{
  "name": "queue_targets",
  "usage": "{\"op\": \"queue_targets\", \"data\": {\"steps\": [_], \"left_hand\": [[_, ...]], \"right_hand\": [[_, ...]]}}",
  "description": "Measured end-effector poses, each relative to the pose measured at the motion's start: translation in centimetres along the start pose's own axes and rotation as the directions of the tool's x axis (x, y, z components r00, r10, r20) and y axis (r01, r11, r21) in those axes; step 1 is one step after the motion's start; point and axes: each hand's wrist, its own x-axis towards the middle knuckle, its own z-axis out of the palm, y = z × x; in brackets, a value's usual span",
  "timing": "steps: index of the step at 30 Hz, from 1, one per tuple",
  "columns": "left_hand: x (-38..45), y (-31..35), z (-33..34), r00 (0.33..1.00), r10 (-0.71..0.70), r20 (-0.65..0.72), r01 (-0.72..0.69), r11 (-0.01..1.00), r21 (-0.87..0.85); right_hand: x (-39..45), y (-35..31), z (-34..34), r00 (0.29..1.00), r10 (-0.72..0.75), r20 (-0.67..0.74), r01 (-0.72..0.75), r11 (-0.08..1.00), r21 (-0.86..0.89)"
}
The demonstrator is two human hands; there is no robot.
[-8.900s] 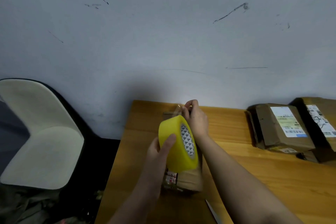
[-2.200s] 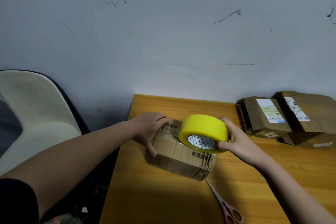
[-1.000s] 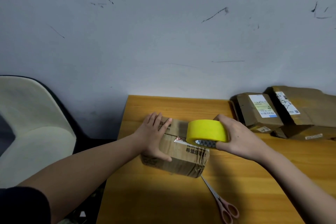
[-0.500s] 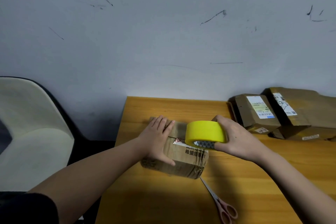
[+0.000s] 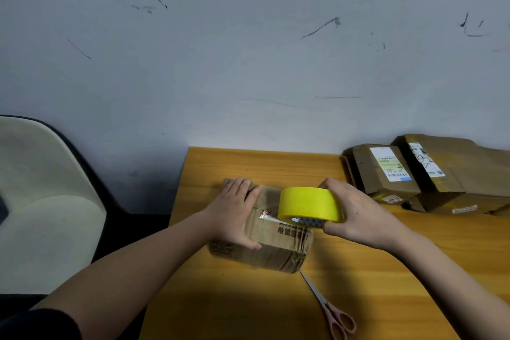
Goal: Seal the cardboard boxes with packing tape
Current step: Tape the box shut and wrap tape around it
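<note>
The left hand [image 5: 234, 212] lies flat, fingers straight, on the small brown cardboard box [image 5: 265, 240] near the wooden table's [image 5: 386, 270] left edge. The right hand [image 5: 356, 212] grips the yellow packing tape roll [image 5: 309, 203] over the box's top, with pink-handled scissors [image 5: 328, 309] lying just in front.

Cardboard box [image 5: 273, 246]: small, brown, worn, black printed characters on top, creased dark bands at right end. Lies flat on wooden surface, lower centre of frame, turned slightly askew. Top seam visible near centre, with small red-and-white label scrap beside it.

Tape roll [image 5: 309, 203]: wide, bright yellow, patterned grey-white core. Held on edge above box's right half, centre of frame, core facing down toward viewer.

Further boxes [image 5: 386, 174]: brown, white shipping labels, grouped at right edge, mid-height.
</note>
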Motion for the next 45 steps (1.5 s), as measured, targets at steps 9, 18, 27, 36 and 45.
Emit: {"op": "queue_targets", "data": {"steps": [9,18,27,36,45], "left_hand": [[0.2,1.1,0.3,0.999,-0.021,0.040,0.021,1.000,0.006],[0.3,1.1,1.2,1.000,0.000,0.019,0.000,1.000,0.010],[1.1,2.0,1.0,0.998,-0.050,0.042,0.049,0.999,0.004],[1.3,3.2,1.6,0.999,-0.013,-0.052,0.012,0.999,-0.034],[1.7,3.2,2.1,0.999,0.003,-0.044,-0.005,0.999,-0.047]], "right_hand": [[0.1,-0.3,0.1,1.000,-0.005,0.004,0.005,0.999,-0.034],[0.2,-1.2,0.1,1.000,-0.006,0.028,0.009,0.995,-0.104],[0.3,-1.5,0.0,0.999,-0.031,0.019,0.033,0.994,-0.109],[0.4,-0.9,0.4,0.997,-0.073,0.020,0.074,0.995,-0.070],[-0.1,0.4,1.1,0.989,-0.119,-0.090,0.133,0.976,0.170]]}}
